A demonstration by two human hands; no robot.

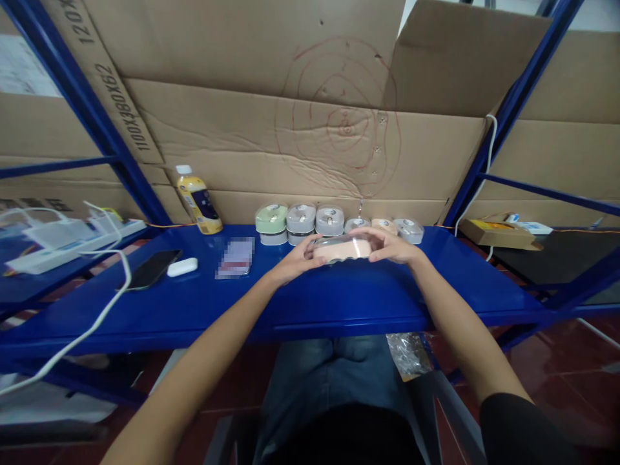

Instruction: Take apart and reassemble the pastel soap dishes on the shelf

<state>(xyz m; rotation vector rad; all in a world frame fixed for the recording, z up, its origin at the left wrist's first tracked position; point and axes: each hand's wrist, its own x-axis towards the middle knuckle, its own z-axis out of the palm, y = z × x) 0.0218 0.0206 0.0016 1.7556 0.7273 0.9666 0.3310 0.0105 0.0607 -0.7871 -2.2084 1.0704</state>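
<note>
Against a cardboard backing, your blue metal bench carries its load mostly along the rear edge and toward the left end. The clear-lidded container, with something pale inside, is in your hands near the middle of the bench; whether its underside touches the surface you cannot tell from here. Your left hand is part-curled around one end, and your right hand grips the other the same way, thumb toward you. The smooth plastic could slip if one end loosens first, and squeezing unevenly might pop the lid. Just behind sits the row of lidded containers along the rear edge; your knuckles could nudge it if you push back, and the green container at its left end looks stacked high enough to topple. To your left, the blurred packet, earbud case and phone crowd a sideways sweep, with the tall drink bottle near the rear edge likely to tip if struck. Your best room runs toward the front edge and right front corner, though a fumble close to that edge could drop it onto your lap.
</note>
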